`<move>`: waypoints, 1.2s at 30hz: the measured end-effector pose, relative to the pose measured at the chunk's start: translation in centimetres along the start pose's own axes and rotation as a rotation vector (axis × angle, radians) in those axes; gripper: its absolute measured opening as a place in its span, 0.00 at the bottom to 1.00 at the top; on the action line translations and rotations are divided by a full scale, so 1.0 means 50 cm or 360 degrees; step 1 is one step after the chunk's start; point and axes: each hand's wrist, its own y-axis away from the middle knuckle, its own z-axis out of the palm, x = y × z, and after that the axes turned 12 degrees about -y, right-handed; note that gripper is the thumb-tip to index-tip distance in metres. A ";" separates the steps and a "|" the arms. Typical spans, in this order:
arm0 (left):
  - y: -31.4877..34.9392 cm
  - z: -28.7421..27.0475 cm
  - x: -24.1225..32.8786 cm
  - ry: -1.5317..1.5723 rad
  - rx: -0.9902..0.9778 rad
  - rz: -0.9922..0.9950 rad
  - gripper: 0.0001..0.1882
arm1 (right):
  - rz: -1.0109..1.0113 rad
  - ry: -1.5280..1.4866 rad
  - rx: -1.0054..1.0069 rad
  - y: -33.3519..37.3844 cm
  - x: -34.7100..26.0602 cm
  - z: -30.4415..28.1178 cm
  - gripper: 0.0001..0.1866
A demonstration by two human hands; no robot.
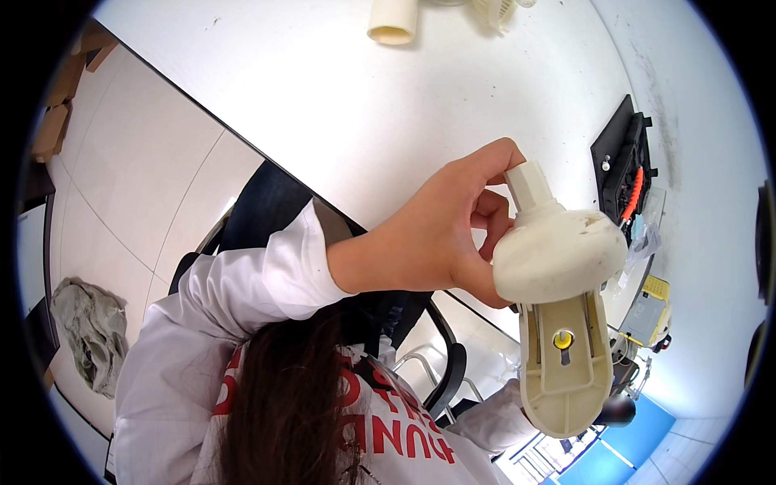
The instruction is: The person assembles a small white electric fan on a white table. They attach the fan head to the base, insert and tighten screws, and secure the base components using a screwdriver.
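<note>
- The counter (339, 89) is white and takes up the upper middle of the view; its near edge runs on a slant from the upper left down toward the centre.
- The tiled floor (129, 170) lies to the left of that edge, and a crumpled grey cloth (87, 331) rests on it low at the left.
- My sleeve (234, 283) is white and comes in from the lower left, above a dark chair (428, 356) beneath me.
- My left hand (440, 230) is raised in front of the counter's near edge. Its fingers are curled, with thumb and fingertips pinching the short stem on top of a cream plastic part (558, 299).
- That plastic part is held up off the counter, right of centre. It has a rounded dome at the top with the stem rising from it, and a flat slotted plate hanging below with a small yellow peg (563, 339) in the slot.
- A black tray (621, 158) lies near the counter's right edge, with an orange piece (635, 190) in it.
- A cream tube (393, 20) stands by the counter's far edge, well apart from my hand.
- My right hand is hidden: only a white cuff (497, 420) shows behind the lower end of the plate, so I cannot tell how that hand stands.
</note>
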 end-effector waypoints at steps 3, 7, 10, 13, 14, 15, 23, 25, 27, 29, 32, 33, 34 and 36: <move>0.001 0.000 0.000 -0.0078 -0.0018 -0.0038 0.32 | -0.0051 -0.0035 0.0078 0.000 0.008 0.024 0.24; -0.002 -0.007 0.000 -0.0204 -0.0046 -0.0034 0.32 | -0.0034 0.0159 0.0166 0.015 0.001 0.026 0.26; -0.006 -0.003 0.001 -0.0325 0.0087 -0.0099 0.33 | 0.0010 0.0218 0.0319 0.024 0.010 0.016 0.28; -0.006 -0.004 -0.004 -0.0408 0.0159 -0.0002 0.31 | 0.0186 0.0013 -0.0075 0.036 0.019 -0.070 0.34; -0.007 -0.003 -0.005 -0.0406 0.0168 0.0018 0.31 | 0.0314 -0.0017 -0.0236 0.039 0.017 -0.090 0.34; -0.008 -0.004 -0.004 -0.0362 0.0152 0.0001 0.31 | 0.0386 0.0097 -0.0182 0.040 0.022 -0.109 0.34; -0.002 0.001 0.003 -0.0334 0.0088 -0.0077 0.31 | -0.0050 0.0525 0.0117 0.039 0.026 -0.050 0.24; -0.005 -0.002 0.004 -0.0341 0.0081 -0.0057 0.32 | 0.0068 0.0439 -0.0007 0.042 -0.001 -0.029 0.22; -0.005 0.002 0.003 -0.0307 0.0059 -0.0058 0.32 | 0.0121 0.0472 -0.0105 0.047 -0.014 -0.016 0.20; -0.005 -0.002 0.005 -0.0268 0.0035 -0.0077 0.33 | 0.0080 0.0622 -0.0218 0.042 -0.005 -0.067 0.20; -0.004 -0.004 0.004 -0.0287 0.0002 -0.0070 0.34 | -0.0109 0.1136 -0.0001 0.051 0.033 -0.096 0.23; -0.003 -0.004 -0.003 -0.0311 0.0002 -0.0036 0.34 | -0.0195 0.1355 0.0139 0.059 0.043 -0.094 0.24; -0.003 -0.001 -0.008 -0.0336 -0.0007 -0.0003 0.34 | -0.0147 0.1013 0.0133 0.060 0.033 -0.055 0.24; -0.005 0.003 -0.009 -0.0323 -0.0010 -0.0025 0.34 | -0.0054 0.0339 0.0112 0.045 -0.007 0.047 0.25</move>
